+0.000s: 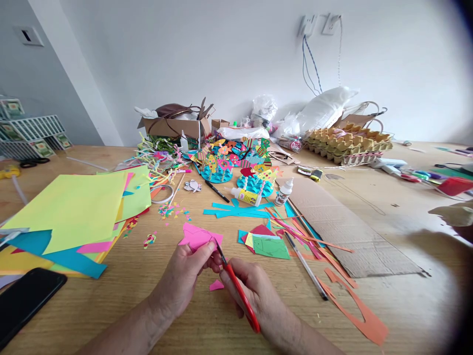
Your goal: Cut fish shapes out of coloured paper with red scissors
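Note:
Between thumb and fingers, my left hand (185, 276) pinches a piece of pink paper (197, 237) with a drawn outline on it. My right hand (254, 283) grips red-handled scissors (240, 296), whose dark blades meet the paper's right edge beside my left thumb. A small pink scrap (216, 285) lies on the table just below the hands. To the right sits a small stack of coloured paper pieces, with a green piece (271, 247) bearing a pencil outline on top. A pen (306, 266) lies beyond it.
Yellow paper sheets (81, 202) and a black phone (31, 303) lie left. Glue bottles (284, 192) stand or lie ahead, near colourful paper fish (236, 160) on blue bases. Cardboard (340, 231), orange offcuts (369, 323) and egg trays (345, 143) are right.

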`<state>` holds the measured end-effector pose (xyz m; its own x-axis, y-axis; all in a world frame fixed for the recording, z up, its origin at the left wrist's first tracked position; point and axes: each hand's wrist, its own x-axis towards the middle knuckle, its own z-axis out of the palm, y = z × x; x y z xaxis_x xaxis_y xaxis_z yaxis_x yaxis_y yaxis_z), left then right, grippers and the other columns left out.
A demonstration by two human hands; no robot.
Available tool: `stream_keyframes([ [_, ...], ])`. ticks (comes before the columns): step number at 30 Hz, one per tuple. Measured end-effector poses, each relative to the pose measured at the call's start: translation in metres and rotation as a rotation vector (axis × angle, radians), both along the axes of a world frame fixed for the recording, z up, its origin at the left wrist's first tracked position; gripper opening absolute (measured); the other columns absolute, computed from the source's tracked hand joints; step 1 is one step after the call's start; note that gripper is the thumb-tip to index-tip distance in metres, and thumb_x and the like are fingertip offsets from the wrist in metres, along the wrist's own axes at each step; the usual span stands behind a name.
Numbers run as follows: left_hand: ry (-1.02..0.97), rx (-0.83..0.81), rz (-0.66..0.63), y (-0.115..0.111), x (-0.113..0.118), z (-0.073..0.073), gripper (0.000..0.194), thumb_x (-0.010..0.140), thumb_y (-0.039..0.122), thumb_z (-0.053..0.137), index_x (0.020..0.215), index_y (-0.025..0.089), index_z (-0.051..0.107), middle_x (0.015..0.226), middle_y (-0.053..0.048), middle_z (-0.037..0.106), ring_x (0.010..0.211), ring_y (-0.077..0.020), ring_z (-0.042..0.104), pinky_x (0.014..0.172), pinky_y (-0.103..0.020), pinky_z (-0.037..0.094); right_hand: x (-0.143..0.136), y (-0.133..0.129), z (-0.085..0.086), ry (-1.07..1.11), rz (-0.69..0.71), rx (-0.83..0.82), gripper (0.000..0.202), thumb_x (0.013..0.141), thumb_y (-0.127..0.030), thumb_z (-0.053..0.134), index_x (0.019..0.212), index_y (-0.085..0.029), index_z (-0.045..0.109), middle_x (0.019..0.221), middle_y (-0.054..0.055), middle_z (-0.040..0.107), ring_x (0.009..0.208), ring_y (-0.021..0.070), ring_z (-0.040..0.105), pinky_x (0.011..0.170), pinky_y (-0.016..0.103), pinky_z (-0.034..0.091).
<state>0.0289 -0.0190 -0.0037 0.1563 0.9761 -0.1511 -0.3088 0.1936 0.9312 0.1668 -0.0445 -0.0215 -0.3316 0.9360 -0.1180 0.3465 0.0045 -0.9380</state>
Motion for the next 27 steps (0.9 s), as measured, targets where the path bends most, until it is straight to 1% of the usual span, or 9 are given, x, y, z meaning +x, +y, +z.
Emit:
stream_keyframes([
  [6,-0.025,-0.009,-0.011,0.0003,-0.0004,-0.0006,0.017,0.070,0.026,0.063,0.057,0.015,0.063,0.051,0.001,0.061,0.051,-0.0108,0.054,0.054,-0.021,0.045,0.0004,0.0004,-0.0021,0.009,-0.007,0.007,0.046,0.085,-0.057,0.040,0.063,-0.016,0.045,0.051,-0.005,0.038,0.047,0.0076,0.035,0.043,0.020,0.025],
  [15,-0.040,-0.005,-0.023,0.0006,-0.0025,-0.0029,0.016,0.071,0.026,0.062,0.059,0.015,0.063,0.053,0.001,0.062,0.051,-0.0115,0.055,0.055,-0.022,0.046,-0.0005,0.0005,-0.0069,0.016,-0.009,-0.006,0.048,0.085,-0.058,0.039,0.070,-0.015,0.055,0.051,-0.004,0.041,0.046,0.0077,0.035,0.043,0.020,0.026],
  [23,-0.056,-0.005,-0.043,0.0008,-0.0040,-0.0036,0.015,0.072,0.024,0.061,0.059,0.015,0.063,0.053,0.001,0.061,0.051,-0.0108,0.055,0.054,-0.022,0.046,-0.0003,0.0007,-0.0060,0.021,-0.008,0.009,0.047,0.084,-0.058,0.041,0.069,-0.015,0.053,0.053,-0.004,0.041,0.047,0.0076,0.036,0.044,0.019,0.027],
  [27,-0.071,-0.003,-0.053,0.0005,-0.0041,-0.0036,0.015,0.073,0.023,0.061,0.060,0.015,0.063,0.054,0.001,0.061,0.051,-0.0105,0.055,0.054,-0.021,0.046,-0.0009,0.0004,-0.0072,0.026,0.003,0.010,0.047,0.085,-0.058,0.038,0.067,-0.016,0.049,0.051,-0.004,0.040,0.047,0.0080,0.037,0.045,0.019,0.028],
])
